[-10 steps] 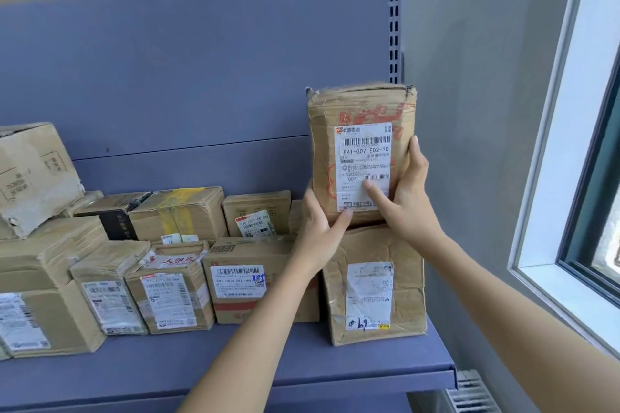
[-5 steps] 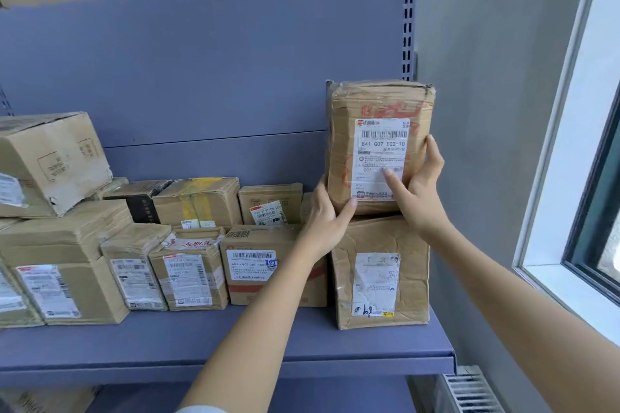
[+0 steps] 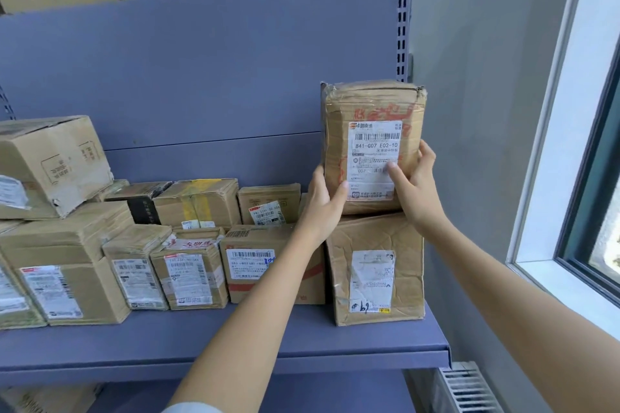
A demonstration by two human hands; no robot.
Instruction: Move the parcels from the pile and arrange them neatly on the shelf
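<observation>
At the 6 o'clock edge, both forearms reach in over the shelf (image 3: 235, 342) lip. Just behind the lip, front row (image 3: 188, 273): labelled parcels side by side, labels out, running 9 to 3 o'clock. The row ends in a crumpled box (image 3: 375, 245) at the 3 o'clock end.

On that box stands the parcel (image 3: 369, 104), upright, label forward, its bottom touching the box top. Grip: left hand (image 3: 323, 208) holds the lower left edge, thumb on the front face. The right hand (image 3: 414, 191) holds the lower right, thumb across the label, fingers wrapped behind. Neither has let go, so placement looks nearly done, release pending.

Further in, at 9 o'clock of the hands, back row (image 3: 198, 201): smaller boxes against the panel, fairly tidy. At far 9 o'clock, a tilted box (image 3: 50, 161) sits skewed on the stack and probably needs squaring.

Pile is out of view, so how many are left cannot be told.
</observation>
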